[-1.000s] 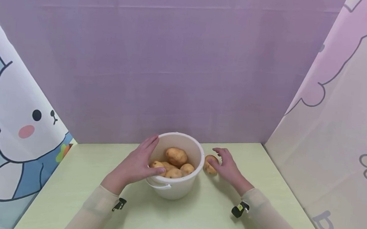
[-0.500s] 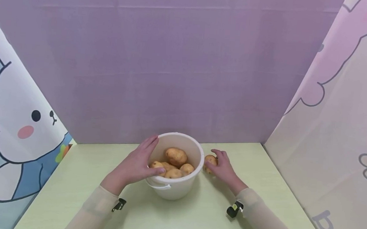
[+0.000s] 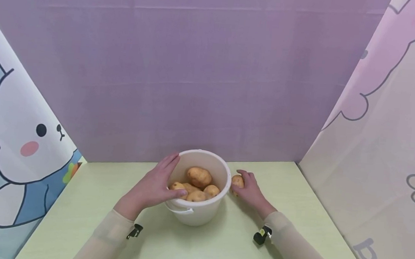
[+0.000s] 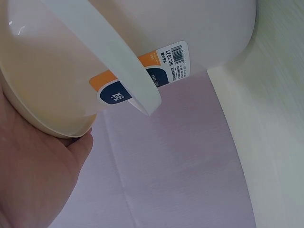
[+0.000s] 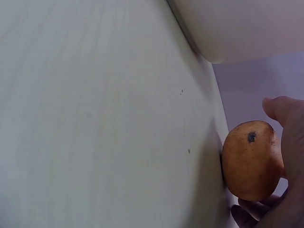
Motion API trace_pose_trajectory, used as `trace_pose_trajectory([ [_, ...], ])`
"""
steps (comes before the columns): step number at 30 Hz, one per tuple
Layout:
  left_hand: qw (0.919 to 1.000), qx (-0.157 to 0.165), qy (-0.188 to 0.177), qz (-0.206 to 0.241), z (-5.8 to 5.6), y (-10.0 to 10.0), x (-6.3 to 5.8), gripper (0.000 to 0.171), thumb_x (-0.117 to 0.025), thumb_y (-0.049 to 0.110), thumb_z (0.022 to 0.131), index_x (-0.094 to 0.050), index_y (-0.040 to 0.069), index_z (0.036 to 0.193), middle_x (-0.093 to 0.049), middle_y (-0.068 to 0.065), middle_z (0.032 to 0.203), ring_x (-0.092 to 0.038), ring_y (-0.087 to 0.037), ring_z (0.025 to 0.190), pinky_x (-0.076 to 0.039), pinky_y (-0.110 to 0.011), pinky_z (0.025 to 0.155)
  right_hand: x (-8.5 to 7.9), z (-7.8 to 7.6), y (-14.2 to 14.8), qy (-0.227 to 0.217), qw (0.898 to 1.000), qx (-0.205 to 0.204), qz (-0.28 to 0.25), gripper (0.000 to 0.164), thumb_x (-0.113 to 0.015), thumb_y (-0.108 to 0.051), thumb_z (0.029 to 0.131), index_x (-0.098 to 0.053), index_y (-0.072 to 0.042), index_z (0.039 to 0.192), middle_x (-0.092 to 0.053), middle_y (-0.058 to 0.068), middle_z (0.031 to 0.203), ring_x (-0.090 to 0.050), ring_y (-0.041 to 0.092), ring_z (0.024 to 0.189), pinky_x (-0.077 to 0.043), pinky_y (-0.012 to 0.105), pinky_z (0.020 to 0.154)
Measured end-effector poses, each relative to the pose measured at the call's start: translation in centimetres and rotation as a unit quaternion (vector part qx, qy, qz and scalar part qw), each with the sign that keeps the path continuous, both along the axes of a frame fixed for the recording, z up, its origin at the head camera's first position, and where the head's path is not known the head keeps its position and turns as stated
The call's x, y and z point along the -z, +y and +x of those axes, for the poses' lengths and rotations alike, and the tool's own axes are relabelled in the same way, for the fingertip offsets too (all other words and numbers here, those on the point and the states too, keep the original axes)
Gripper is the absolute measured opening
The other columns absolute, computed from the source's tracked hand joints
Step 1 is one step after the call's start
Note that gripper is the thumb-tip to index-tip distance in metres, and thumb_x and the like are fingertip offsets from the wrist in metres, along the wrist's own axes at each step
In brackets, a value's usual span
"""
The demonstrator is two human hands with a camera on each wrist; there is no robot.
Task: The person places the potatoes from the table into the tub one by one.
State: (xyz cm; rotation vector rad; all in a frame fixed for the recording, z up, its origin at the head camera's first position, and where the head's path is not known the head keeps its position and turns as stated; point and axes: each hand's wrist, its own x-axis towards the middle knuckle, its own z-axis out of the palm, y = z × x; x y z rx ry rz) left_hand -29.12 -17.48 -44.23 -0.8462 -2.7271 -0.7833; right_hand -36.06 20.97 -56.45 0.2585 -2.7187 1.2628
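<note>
A white bucket point(image 3: 203, 214) stands upright on the table with several potatoes point(image 3: 199, 177) inside. My left hand point(image 3: 148, 186) holds its left side, thumb at the near rim and fingers farther back along it. In the left wrist view, the bucket's handle point(image 4: 114, 52) hangs down across a printed label point(image 4: 176, 64). Just right of the bucket, my right hand point(image 3: 253, 193) grips a single potato point(image 3: 238, 181) between thumb and fingers. The right wrist view shows this potato point(image 5: 251, 164), brown with one dark spot, close over the tabletop; the palm side partly hides it.
The pale green table point(image 3: 199, 253) ends at a purple backdrop point(image 3: 210, 85) close behind the bucket. Printed cartoon panels rise along the left point(image 3: 26, 133) and right point(image 3: 382, 165) sides. Small dark specks point(image 5: 189, 151) lie on the tabletop near the potato.
My right hand has moved slightly left, and its fingers have closed round the loose potato. My left hand and the bucket have stayed where they were.
</note>
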Motion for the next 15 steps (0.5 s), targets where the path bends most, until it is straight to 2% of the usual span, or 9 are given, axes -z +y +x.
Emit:
trace_pose_trajectory([
  [8,1.0000,-0.001,-0.008,-0.004,0.03,0.01,-0.09,0.117,-0.081,0.064,0.091,-0.029,-0.002,0.173,-0.023,-0.019,0.181,-0.021,-0.037,0.168,-0.032,-0.064,0.129,0.05,0.15,-0.21,-0.006,1.000,-0.004,-0.003,0.075,-0.082,-0.037,0.097,-0.055,-0.005,0.159,-0.054,0.025,0.138,-0.064,0.035,0.115,-0.056,0.059,0.104],
  [15,0.9999,-0.003,-0.013,-0.006,0.04,0.00,-0.10,0.119,-0.080,0.067,0.091,-0.028,0.000,0.174,-0.021,-0.016,0.183,-0.019,-0.035,0.169,-0.031,-0.062,0.130,0.51,-0.02,-0.31,-0.019,1.000,-0.003,0.002,0.070,-0.082,-0.038,0.098,-0.058,-0.008,0.157,-0.059,0.019,0.134,-0.062,0.032,0.116,-0.055,0.054,0.103],
])
